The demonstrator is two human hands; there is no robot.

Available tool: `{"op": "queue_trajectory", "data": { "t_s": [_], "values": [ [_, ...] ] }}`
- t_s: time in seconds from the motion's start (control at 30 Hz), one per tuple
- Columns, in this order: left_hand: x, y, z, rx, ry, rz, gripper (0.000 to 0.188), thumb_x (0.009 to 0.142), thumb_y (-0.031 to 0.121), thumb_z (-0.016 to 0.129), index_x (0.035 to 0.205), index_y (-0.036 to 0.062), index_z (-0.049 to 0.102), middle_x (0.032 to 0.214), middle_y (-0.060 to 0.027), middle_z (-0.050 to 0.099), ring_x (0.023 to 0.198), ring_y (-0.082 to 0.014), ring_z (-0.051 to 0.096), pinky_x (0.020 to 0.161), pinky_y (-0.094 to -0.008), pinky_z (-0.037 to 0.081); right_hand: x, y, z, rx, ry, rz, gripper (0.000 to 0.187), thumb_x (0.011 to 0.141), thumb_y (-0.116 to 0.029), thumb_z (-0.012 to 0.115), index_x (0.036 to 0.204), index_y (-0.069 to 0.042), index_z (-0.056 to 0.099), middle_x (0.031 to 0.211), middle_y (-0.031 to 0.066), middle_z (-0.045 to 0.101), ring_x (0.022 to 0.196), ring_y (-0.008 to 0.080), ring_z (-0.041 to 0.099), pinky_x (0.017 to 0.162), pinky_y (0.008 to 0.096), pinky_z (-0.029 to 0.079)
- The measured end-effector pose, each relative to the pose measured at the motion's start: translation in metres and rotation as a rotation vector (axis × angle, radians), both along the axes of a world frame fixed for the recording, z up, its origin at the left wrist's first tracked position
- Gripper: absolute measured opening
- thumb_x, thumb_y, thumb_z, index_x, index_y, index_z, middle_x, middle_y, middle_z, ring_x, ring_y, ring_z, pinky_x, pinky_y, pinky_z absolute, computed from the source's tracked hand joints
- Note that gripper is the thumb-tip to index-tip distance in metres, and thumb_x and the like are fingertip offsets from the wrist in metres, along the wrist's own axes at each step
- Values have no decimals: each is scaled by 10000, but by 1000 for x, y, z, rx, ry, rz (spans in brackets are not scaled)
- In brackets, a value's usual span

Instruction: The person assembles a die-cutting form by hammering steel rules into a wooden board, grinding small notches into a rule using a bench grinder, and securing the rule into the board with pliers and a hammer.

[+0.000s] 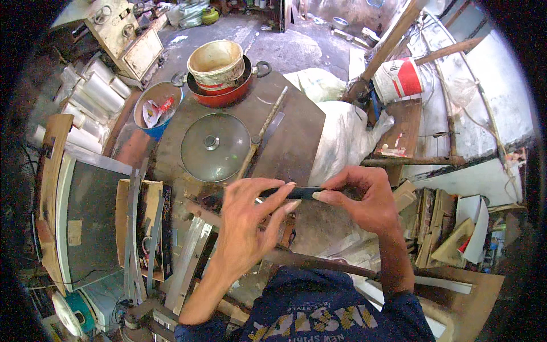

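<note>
My left hand (245, 219) and right hand (362, 196) both pinch one dark flat strip (299, 192), held level between them in front of my chest; each grip is closed on it, left thumb and fingers over its left part, right fingertips on its right end. The strip sits in the air above the dark table (296, 137), not resting on it. Judged from this view, the work is at a handling or inspection stage: the strip is lifted and gripped at both ends, and nothing shows it fitted or joined to anything yet. Beyond the hands, a glass pot lid (215, 146) lies flat on the table, with a long stick (263, 134) beside it. Farther back, a cream bucket (216, 62) stands inside a red pot (225, 94). A blue bowl (155, 108) sits to the left of the table, and a white-and-red bucket (399, 78) lies tilted at the right. The strip's left end is covered by my fingers, so its full length and material cannot be made out.
</note>
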State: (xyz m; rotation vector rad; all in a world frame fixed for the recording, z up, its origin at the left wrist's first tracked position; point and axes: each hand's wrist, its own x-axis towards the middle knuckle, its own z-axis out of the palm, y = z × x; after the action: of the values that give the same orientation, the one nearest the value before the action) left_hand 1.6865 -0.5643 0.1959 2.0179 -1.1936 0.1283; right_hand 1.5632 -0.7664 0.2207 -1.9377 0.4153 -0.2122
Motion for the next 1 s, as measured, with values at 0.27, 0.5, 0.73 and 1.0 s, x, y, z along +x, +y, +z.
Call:
{"op": "queue_trajectory", "data": {
  "t_s": [0.27,0.5,0.73,1.0],
  "values": [
    [-29,52,-12,-138,554,-5,137,833,6,689,970,2,701,844,-130,698,756,-190,672,712,-302,508,-5,49,1,57,-41,64,131,828,-22,758,939,28,710,865,48,704,784,75,622,698,232,494],
    [-38,126,-38,-149,976,319,209,939,138,657,1120,48,709,824,52,646,722,-33,514,641,-196,404,-35,64,-42,-73,72,-8,270,926,-65,658,1186,7,654,1032,78,695,960,121,626,852,270,491],
    [2,251,-116,-69,677,412,190,942,144,631,1017,-1,728,863,-69,620,730,-150,560,699,-262,442,-182,61,-155,-284,558,206,468,942,-414,620,1170,-6,640,969,144,676,891,257,650,862,364,498],
    [28,202,-129,-15,458,448,212,904,149,663,1024,-23,698,886,-138,692,773,-200,620,734,-308,474,-192,35,-163,5,589,14,446,903,-438,626,822,1,645,633,31,567,590,116,534,571,312,427]
  ]
}}
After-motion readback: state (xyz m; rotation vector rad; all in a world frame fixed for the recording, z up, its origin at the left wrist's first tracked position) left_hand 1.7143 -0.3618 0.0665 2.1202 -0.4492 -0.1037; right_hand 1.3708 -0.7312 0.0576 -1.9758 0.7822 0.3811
